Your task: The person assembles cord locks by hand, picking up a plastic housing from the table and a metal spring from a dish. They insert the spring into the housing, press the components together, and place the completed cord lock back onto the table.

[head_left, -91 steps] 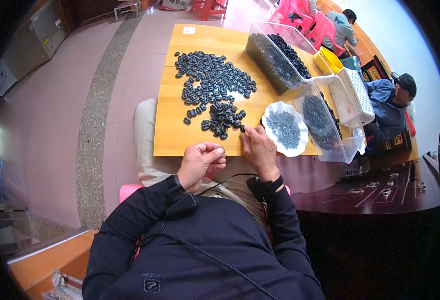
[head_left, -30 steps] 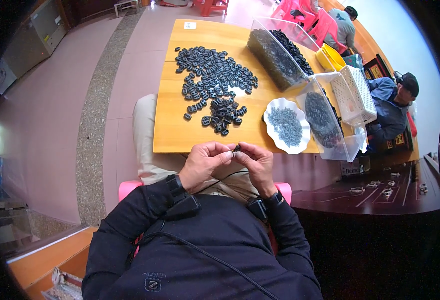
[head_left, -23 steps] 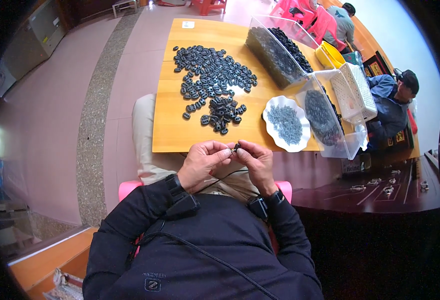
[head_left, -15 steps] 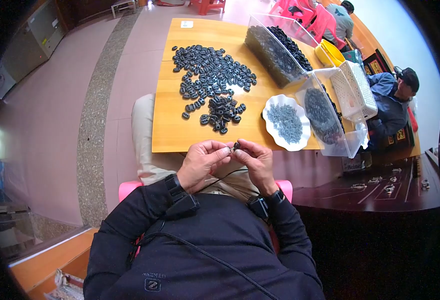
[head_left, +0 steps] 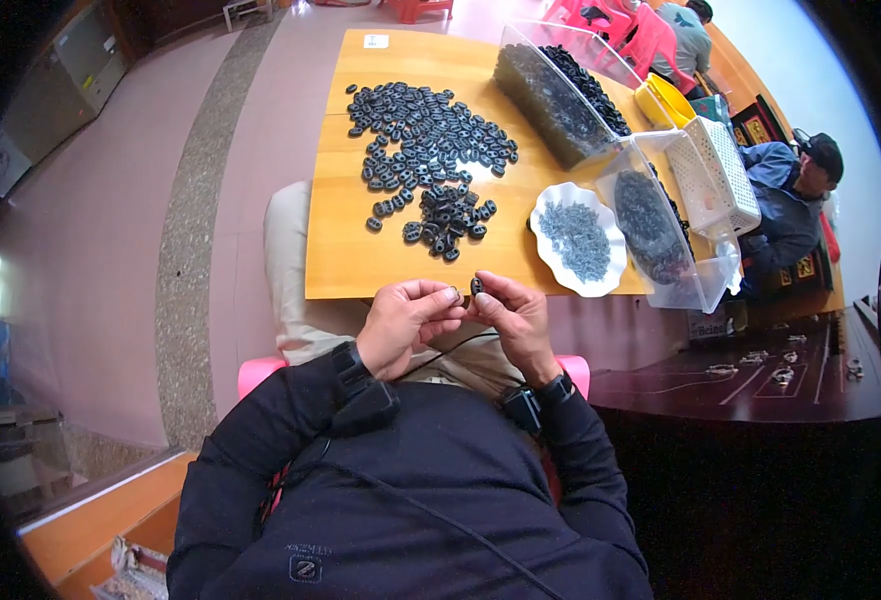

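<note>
Just off the near edge of the wooden table (head_left: pixel 360 270), my two hands are close together. My right hand (head_left: pixel 520 328) pinches a small black oval cord lock (head_left: pixel 476 286) with holes, standing upright between thumb and fingertips. Thumb and index finger of my left hand (head_left: pixel 395 325) are pressed together on something tiny beside it, too small to name. Beyond my hands lies a heap of black cord lock parts (head_left: pixel 447 215), with a wide spread of two-hole cord locks (head_left: pixel 420 130) behind it. A white scalloped dish (head_left: pixel 594 290) of small grey spring-like pieces (head_left: pixel 575 240) stands to the right.
Two clear plastic bins, the far one (head_left: pixel 545 120) and the near one (head_left: pixel 702 292), hold many dark parts along the table's right side. Past them are a white perforated basket (head_left: pixel 722 185) and a yellow container (head_left: pixel 668 103). A person in blue (head_left: pixel 785 190) sits at the right.
My hands have drawn slightly apart at the fingertips. The cord lock in my right hand now stands upright and shows more of itself. The whole view has shifted slightly.
</note>
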`<action>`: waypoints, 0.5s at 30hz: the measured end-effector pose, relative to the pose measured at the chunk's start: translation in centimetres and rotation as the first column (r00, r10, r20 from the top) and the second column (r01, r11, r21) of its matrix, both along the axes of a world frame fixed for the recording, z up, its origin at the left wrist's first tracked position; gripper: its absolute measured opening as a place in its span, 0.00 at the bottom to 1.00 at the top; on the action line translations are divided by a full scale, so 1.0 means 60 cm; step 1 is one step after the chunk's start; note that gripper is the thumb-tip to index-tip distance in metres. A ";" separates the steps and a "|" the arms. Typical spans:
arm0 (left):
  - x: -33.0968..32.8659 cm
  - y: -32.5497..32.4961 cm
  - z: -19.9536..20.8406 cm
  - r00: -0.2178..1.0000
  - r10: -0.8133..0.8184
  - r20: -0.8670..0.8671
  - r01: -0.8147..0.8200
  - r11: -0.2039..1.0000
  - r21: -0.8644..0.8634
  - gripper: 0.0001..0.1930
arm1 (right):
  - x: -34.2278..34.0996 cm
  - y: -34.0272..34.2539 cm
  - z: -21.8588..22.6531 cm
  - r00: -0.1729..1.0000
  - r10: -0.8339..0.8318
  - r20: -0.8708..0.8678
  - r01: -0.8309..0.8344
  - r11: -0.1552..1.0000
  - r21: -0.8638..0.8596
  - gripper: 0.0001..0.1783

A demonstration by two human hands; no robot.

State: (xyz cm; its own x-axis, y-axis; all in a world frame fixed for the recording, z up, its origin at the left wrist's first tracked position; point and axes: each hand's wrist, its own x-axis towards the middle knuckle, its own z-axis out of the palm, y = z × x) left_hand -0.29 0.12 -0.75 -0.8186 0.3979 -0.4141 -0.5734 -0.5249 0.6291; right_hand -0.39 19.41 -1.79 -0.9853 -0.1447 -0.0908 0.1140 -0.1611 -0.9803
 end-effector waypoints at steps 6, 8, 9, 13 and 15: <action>0.001 0.000 0.003 0.999 0.026 0.037 -0.026 1.000 0.006 0.07 | -0.001 0.002 -0.004 0.999 0.048 -0.012 -0.048 0.999 -0.019 0.17; 0.001 0.000 0.006 0.999 0.030 0.029 -0.030 1.000 -0.003 0.07 | 0.002 -0.001 0.003 0.998 0.060 0.019 -0.059 0.997 -0.051 0.17; 0.001 0.000 0.007 0.999 0.031 0.031 -0.031 1.000 -0.004 0.07 | 0.003 -0.002 0.005 0.998 0.061 0.020 -0.060 0.997 -0.052 0.17; 0.000 0.001 0.006 0.999 0.049 0.014 -0.049 0.999 -0.005 0.08 | 0.004 -0.002 0.005 0.995 0.091 0.035 -0.089 0.994 -0.071 0.17; 0.000 0.001 0.004 0.999 0.050 0.004 -0.050 0.999 -0.013 0.07 | 0.004 -0.002 0.004 0.994 0.097 0.043 -0.094 0.992 -0.078 0.17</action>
State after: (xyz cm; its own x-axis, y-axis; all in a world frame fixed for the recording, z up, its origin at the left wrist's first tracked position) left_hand -0.30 0.16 -0.51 -0.8354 0.3512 -0.4227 -0.5495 -0.5451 0.6332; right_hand -0.16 19.27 -1.54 -0.9615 -0.2464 -0.1219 0.1782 -0.2212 -0.9588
